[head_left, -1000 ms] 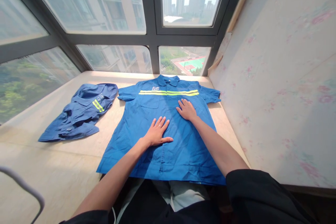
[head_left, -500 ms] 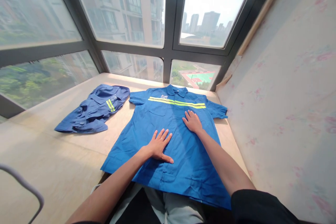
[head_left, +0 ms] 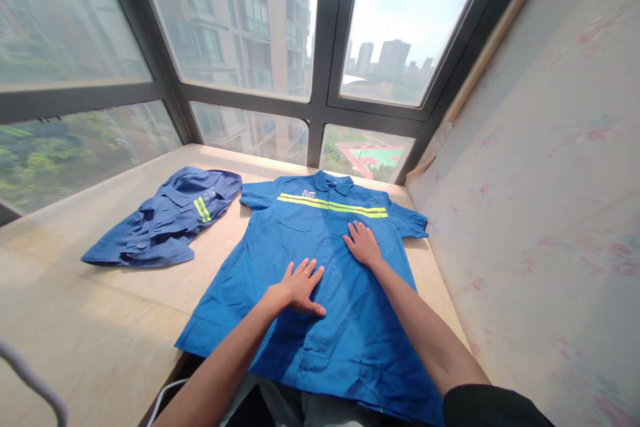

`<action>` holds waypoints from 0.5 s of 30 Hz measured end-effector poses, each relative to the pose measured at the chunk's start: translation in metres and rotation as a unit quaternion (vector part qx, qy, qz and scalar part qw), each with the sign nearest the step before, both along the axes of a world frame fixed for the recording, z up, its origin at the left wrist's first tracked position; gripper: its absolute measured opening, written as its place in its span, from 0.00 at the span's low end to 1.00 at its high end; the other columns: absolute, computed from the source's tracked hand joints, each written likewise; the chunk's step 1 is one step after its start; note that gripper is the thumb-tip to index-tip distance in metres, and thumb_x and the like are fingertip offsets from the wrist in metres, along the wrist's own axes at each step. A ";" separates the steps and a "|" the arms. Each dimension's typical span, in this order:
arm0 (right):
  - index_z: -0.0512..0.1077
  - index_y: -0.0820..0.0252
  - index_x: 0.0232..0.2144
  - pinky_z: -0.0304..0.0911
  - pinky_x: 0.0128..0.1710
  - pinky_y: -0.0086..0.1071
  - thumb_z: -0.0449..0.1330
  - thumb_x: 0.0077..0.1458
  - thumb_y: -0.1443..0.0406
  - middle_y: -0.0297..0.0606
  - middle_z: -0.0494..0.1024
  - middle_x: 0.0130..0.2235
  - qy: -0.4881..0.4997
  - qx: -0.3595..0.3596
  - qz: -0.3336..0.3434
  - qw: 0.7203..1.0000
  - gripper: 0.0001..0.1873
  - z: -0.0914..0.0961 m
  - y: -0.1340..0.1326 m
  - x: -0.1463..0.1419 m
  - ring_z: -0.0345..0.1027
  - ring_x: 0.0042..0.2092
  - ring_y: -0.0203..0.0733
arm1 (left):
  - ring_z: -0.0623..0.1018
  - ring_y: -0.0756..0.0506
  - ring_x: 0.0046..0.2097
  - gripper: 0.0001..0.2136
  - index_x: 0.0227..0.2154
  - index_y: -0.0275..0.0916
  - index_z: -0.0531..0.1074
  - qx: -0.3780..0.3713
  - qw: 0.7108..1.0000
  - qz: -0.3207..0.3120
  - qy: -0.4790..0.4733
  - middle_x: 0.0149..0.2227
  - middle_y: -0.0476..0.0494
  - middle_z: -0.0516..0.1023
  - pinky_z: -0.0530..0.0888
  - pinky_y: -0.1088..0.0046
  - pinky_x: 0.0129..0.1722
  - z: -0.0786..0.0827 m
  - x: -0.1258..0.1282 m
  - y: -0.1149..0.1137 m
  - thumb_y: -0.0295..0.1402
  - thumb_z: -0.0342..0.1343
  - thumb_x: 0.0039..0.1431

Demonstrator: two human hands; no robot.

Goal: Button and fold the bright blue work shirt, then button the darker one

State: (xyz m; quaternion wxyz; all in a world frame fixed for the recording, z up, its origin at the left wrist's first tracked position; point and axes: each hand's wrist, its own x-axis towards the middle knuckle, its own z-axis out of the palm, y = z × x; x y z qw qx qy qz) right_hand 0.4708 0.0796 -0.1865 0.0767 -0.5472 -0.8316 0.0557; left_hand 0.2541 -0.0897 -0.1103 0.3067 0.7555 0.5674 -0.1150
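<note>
A blue short-sleeved work shirt [head_left: 300, 240] lies spread out front side up, its collar toward the window and its hem hanging past the near edge. Two yellow reflective stripes cross its chest. My left hand [head_left: 301, 288], a ring on one finger, rests with fingers spread on the middle of the shirt. Higher up, my right hand [head_left: 363, 243] lies flat below the stripes on the right side of the chest. Neither hand grips the cloth.
A second, darker blue garment [head_left: 160, 217] with yellow stripes lies crumpled on the pale wooden surface [head_left: 115, 307] at left. Dark window frames [head_left: 320, 67] stand behind. A flowered wall [head_left: 540, 213] borders the right side. A grey curved tube [head_left: 33, 380] is at lower left.
The camera view has tilted and shifted slightly, so the shirt sits a little lower and further left. Both hands stay flat on the shirt in nearly the same places.
</note>
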 end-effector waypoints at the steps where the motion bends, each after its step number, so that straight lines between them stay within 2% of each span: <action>1: 0.55 0.62 0.69 0.38 0.71 0.46 0.42 0.68 0.51 0.45 0.50 0.71 -0.001 0.002 0.000 1.000 0.34 0.000 0.000 0.000 0.42 0.72 0.51 | 0.37 0.35 0.74 0.51 0.70 0.42 0.40 0.001 1.000 0.009 0.004 0.73 0.37 0.34 0.41 0.39 0.70 0.004 0.002 0.000 0.60 0.56 0.51; 5: 0.55 0.63 0.68 0.39 0.70 0.47 0.42 0.68 0.52 0.46 0.50 0.71 -0.009 0.016 0.005 1.000 0.34 0.000 -0.001 -0.001 0.43 0.72 0.51 | 0.47 0.32 0.73 0.41 0.68 0.42 0.52 0.032 0.998 0.053 0.030 0.72 0.34 0.45 0.54 0.33 0.66 0.016 0.020 -0.001 0.52 0.58 0.55; 8: 0.55 0.63 0.69 0.40 0.70 0.47 0.41 0.68 0.52 0.46 0.51 0.70 -0.015 0.019 0.004 1.000 0.34 0.001 -0.002 -0.002 0.43 0.72 0.52 | 0.49 0.28 0.72 0.38 0.65 0.39 0.57 0.047 0.993 0.091 0.051 0.71 0.29 0.49 0.63 0.30 0.60 0.020 0.038 -0.004 0.50 0.58 0.56; 13: 0.53 0.64 0.69 0.39 0.71 0.48 0.40 0.68 0.52 0.46 0.49 0.71 -0.027 0.008 -0.001 1.000 0.34 0.003 -0.009 -0.005 0.42 0.72 0.52 | 0.51 0.24 0.70 0.36 0.63 0.34 0.61 0.037 0.989 0.126 0.069 0.69 0.24 0.51 0.69 0.39 0.59 0.028 0.055 -0.005 0.47 0.59 0.56; 15: 0.53 0.64 0.69 0.39 0.71 0.48 0.40 0.68 0.52 0.46 0.49 0.71 -0.030 0.010 0.000 0.999 0.34 0.003 -0.015 -0.007 0.41 0.72 0.52 | 0.56 0.24 0.69 0.33 0.61 0.33 0.65 0.040 0.987 0.138 0.073 0.68 0.23 0.55 0.71 0.41 0.57 0.032 0.057 -0.006 0.47 0.60 0.56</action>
